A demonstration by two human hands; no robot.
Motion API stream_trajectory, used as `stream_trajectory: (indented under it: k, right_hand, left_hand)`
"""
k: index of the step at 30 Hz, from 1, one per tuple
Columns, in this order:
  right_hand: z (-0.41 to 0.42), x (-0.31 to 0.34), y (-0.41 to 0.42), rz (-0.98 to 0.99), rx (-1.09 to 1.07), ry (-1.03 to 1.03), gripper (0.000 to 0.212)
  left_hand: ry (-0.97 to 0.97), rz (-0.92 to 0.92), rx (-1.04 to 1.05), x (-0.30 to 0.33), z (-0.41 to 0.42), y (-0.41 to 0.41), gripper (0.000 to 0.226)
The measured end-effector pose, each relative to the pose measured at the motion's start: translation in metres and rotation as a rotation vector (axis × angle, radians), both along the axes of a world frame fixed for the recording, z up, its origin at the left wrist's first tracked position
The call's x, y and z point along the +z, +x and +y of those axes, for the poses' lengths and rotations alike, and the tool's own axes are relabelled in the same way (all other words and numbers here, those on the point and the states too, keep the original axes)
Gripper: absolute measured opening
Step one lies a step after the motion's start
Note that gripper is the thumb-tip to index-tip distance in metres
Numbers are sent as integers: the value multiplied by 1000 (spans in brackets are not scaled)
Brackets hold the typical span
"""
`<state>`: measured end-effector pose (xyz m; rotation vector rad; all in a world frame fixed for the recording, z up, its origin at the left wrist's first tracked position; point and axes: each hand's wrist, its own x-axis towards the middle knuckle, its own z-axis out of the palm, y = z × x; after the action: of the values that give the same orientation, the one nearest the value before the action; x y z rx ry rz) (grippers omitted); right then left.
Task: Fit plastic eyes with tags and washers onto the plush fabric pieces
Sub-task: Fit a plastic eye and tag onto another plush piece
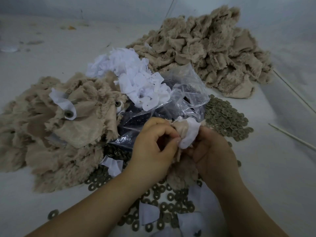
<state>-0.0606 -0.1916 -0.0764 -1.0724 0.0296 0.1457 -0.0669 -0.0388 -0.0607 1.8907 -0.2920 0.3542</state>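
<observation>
Plush fabric piece, beige, held at centre-front of the white table betw. both hands, w/ a white tag bunched on its upper end. Left hand: fingers curled, thumb and fingertips pinching the top of the piece next to the tag. Right hand: fingers curled round the piece and the tag's right side. Lower end of the piece hangs down betw. the wrists, touching the loose washers scattered on the table below. Whether an eye is in the held piece: cannot tell, hidden by fingers.

Left of hands: pile of plush pieces; at least one on top has a white tag fixed by a washer. Far right: larger pile of plush pieces, well apart from hands. Betw. the two piles: heap of loose white tags, partly lying over a clear plastic bag w/ small dark items inside. Just right of the bag: dense heap of washers, near the right hand. A few more white tags lie among the washers at frame bottom. Two thin pale sticks lie on the table at far right.
</observation>
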Motion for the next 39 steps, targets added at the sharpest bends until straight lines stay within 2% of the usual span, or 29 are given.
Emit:
stream_trajectory:
  k: [4,6,9,16,22,24,26,28,31,35,39]
  right_hand:
    - [-1,-3,-1,-84,-54,-91,30]
    - [0,-6,-2,-150,-85,-239,33]
    - [2,-10,-3,-222,-118,-363,16]
    - [2,-9,-4,-251,-83,-334,15]
    - [0,-9,-3,-228,-90,-316,18]
    - [0,-10,-3,-224,-87,-332,16]
    - [1,-10,-3,-190,-67,-290,24]
    - [2,-9,-3,-149,-37,-252,37]
    - [3,-8,-2,-130,-35,-275,49]
    - [3,-9,-1,-100,-63,-231,39]
    - [1,-5,-2,-47,-21,-104,34]
  left_hand:
    - [-44,39,-3,-2,4,1,24]
    - [-66,64,-2,-2,5,1,21]
    - [-34,41,36,-1,4,-1,11]
    - [-53,65,38,3,-1,-4,14]
    - [64,-136,64,0,2,-1,11]
    - [139,-264,83,-2,6,-1,7]
    - [246,-427,88,-6,12,-1,4]
    - [317,-512,95,-10,17,-1,6]
    - [336,-507,110,-11,19,-3,6]
    - [238,-371,102,-8,21,-3,14]
    - [284,-377,97,-9,19,-2,12]
